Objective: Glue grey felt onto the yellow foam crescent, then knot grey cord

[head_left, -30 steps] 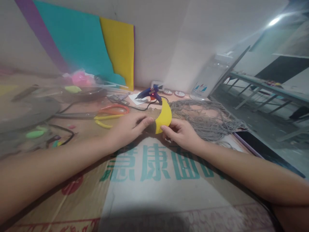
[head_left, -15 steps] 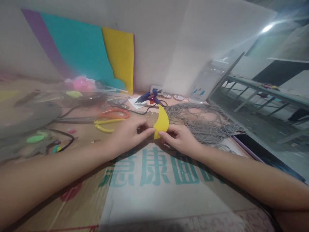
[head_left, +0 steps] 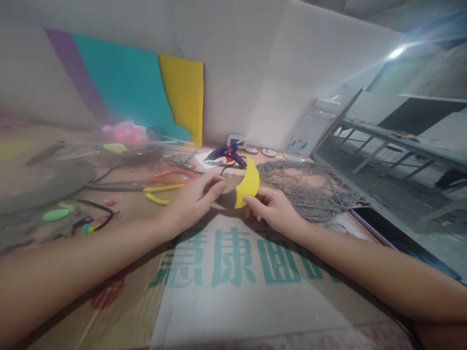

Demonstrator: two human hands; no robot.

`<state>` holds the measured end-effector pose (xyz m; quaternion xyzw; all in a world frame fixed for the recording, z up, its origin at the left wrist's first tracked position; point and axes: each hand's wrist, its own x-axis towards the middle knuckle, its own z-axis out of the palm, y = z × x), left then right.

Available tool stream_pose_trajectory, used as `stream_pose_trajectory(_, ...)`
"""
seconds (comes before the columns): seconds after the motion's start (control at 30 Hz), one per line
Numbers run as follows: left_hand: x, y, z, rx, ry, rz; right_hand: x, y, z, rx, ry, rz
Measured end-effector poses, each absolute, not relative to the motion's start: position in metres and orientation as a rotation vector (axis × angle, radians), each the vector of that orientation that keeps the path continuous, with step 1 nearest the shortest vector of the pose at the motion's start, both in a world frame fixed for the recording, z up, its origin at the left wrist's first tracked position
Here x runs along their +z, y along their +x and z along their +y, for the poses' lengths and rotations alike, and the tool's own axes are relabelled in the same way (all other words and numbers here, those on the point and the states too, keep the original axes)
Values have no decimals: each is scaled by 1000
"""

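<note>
A yellow crescent-shaped cutout [head_left: 250,184] stands upright above the cardboard, its upper tip pointing away from me. My right hand [head_left: 273,206] pinches its lower right edge between thumb and fingers. Just left of it is my left hand [head_left: 197,199], thumb and fingers drawn together near the crescent's lower end. A dark grey patch [head_left: 228,199] lies between the left fingertips and the yellow; whether it is a piece or a shadow I cannot tell. Behind the crescent rests a blue glue gun [head_left: 228,153] with a small red light lit.
Scissors with orange and yellow handles [head_left: 164,187] lie left of my left hand. Grey cord [head_left: 314,189] is heaped on the right, beside a dark flat device [head_left: 401,238]. A clear bottle [head_left: 310,129] and coloured sheets [head_left: 127,82] stand at the back. Printed cardboard [head_left: 233,311] covers the front.
My left thumb has drawn back leftward off the crescent's edge, and the dark patch shows there. The crescent has shifted slightly right and tilted. My right hand keeps its pinch.
</note>
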<state>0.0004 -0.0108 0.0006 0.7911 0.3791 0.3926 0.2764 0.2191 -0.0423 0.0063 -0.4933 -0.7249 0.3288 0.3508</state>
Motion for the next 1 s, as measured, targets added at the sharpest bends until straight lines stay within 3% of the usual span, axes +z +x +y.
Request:
stream_pose_trajectory(0.23,-2,1,-4,1003,1923,1017,6,223,-38,1024,-1162,-1540)
stream_pose_trajectory(1.0,-2,-1,-5,992,1989,975,6,222,-39,1025,-1157,-1589)
